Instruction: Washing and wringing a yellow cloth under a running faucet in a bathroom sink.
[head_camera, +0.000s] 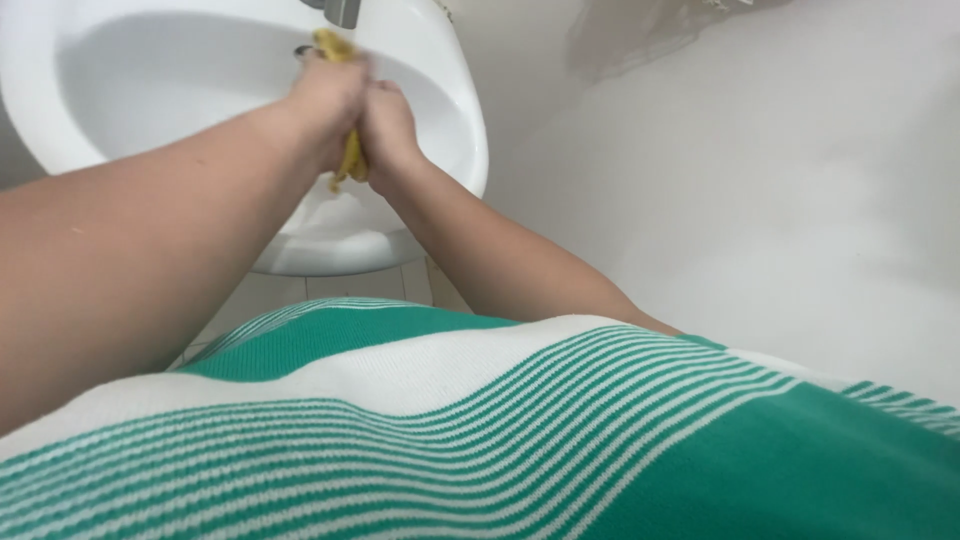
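Hands met over the sink (455, 120), and you had a yellow cloth (350, 160) squeezed between them. Your left hand (325, 100) was curled shut on the cloth's upper part, where a yellow end poked out toward the tap (338, 10) at the sink's far rim; your right hand (390, 125) was closed round the lower part, just beside the left and touching it, with a short tail of cloth hanging below both fists into the bowl. Whether it was a cloth or a soft sponge could not be told, since the hands were blurred with motion. To do this squeezing well, I judged you needed to keep both fists over the middle of the bowl, so that drips fell inside the sink and not over its near rim onto the tiled floor (300, 290) below it. Twisting the fists in opposite ways would likely wring more than plain pressing. Your striped green and white top (500, 430) stood close under the sink's near rim, so you were wise to hold the cloth well out from it.
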